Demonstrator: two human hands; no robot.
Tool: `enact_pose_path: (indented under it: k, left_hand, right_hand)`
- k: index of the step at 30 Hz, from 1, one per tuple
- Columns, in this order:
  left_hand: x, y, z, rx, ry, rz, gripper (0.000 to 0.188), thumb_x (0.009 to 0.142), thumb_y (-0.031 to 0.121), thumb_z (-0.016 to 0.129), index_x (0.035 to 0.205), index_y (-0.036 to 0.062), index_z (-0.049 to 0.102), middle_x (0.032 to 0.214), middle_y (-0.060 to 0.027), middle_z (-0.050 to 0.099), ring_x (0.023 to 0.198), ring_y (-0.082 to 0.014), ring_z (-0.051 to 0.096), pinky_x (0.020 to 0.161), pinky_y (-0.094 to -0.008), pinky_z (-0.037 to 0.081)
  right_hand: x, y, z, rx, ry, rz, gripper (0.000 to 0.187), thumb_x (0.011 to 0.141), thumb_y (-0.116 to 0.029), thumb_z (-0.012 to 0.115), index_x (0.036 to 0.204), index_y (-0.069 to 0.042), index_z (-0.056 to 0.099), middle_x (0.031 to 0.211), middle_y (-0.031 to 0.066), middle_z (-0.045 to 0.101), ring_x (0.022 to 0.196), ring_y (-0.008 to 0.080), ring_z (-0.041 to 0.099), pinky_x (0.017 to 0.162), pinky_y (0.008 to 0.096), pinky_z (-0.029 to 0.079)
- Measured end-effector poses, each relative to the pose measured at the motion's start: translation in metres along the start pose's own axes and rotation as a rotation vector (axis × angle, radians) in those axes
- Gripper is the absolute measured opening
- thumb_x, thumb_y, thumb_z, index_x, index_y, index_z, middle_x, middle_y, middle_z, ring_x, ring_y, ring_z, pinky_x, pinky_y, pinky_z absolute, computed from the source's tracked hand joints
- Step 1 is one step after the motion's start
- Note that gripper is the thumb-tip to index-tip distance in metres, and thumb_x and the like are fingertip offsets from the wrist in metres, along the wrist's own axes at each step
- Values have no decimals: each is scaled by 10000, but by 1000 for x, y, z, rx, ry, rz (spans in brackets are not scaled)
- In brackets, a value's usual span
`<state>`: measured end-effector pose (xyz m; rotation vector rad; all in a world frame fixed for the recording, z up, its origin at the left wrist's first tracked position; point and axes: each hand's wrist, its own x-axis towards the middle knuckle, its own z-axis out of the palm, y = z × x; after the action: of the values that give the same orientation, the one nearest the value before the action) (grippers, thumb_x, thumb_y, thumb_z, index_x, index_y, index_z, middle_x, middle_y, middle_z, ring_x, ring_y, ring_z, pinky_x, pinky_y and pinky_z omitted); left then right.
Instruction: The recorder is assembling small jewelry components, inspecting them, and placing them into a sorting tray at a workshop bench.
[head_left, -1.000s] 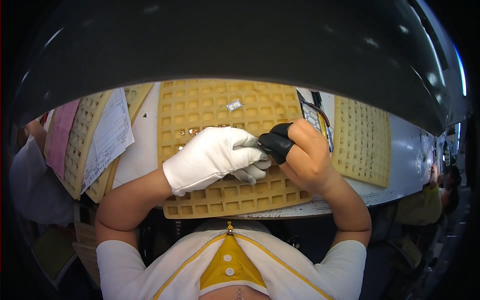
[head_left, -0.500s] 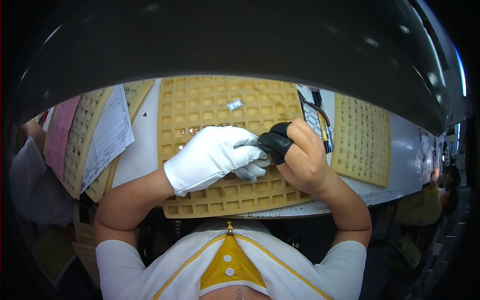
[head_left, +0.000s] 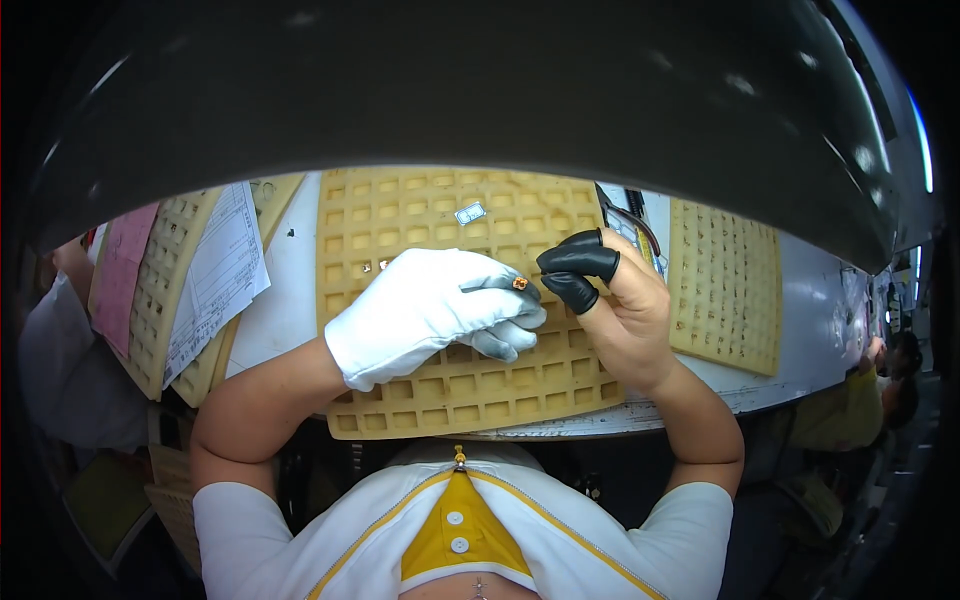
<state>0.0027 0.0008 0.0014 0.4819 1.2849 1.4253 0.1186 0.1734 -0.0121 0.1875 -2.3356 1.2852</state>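
My left hand (head_left: pixel 425 310), in a white glove with greyed fingertips, pinches a small shiny copper-gold piece (head_left: pixel 520 284), too small to tell its kind. Just to its right is my right hand (head_left: pixel 628 300), bare but for black finger covers on thumb and forefinger. Those two tips are closed in a pinch, apart from the piece; anything between them is too small to see. Both hands are over a yellow tray (head_left: pixel 470 412) with rows of square pockets. A few small shiny pieces (head_left: pixel 384 265) lie in pockets beyond the glove; the glove hides others.
A small white-and-blue label (head_left: pixel 469 213) lies on the tray's far part. At right are pliers (head_left: pixel 632 220) and another pocketed tray (head_left: pixel 722 285) with tiny pieces. Printed papers (head_left: pixel 225 270) and a pink sheet (head_left: pixel 125 270) lie on trays at left. A dark cover (head_left: pixel 470 90) overhangs the far side.
My right hand has drawn back to the right from my left fingertips. The copper-gold piece now shows in my left hand's pinch.
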Motion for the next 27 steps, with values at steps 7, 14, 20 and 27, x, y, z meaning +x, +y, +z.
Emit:
enact_pose_path:
  k: [7, 14, 20, 27]
  left_hand:
    - [1, 1, 1, -8, -7, -41, 283, 882, 153, 599, 1067, -60, 602, 938, -157, 668, 831, -219, 669, 721, -323, 565]
    - [2, 4, 0, 4, -44, -66, 290, 915, 164, 555, 1083, -71, 580, 974, -168, 658, 854, -241, 664, 736, -332, 564]
    - [1, -2, -2, -58, -62, -36, 285, 927, 161, 522, 1090, -68, 569, 994, -191, 648, 874, -264, 661, 744, -342, 564]
    - [3, -1, -1, -69, -88, -46, 314, 937, 200, 519, 1102, -63, 561, 1023, -183, 637, 883, -262, 658, 753, -344, 563]
  right_hand:
    - [0, 6, 6, -110, 47, -192, 264, 683, 60, 646, 940, 3, 645, 829, 111, 584, 703, 248, 554, 611, 330, 438]
    - [0, 11, 6, -186, 49, -252, 315, 642, 93, 610, 943, 6, 649, 835, 116, 578, 693, 257, 543, 607, 332, 439]
    - [-2, 9, 5, -3, 80, -80, 177, 773, 39, 631, 945, 0, 648, 829, 96, 594, 710, 191, 570, 621, 277, 448]
    - [0, 6, 7, 3, 21, -51, 163, 781, 27, 631, 942, 3, 648, 842, 96, 604, 724, 185, 583, 624, 270, 457]
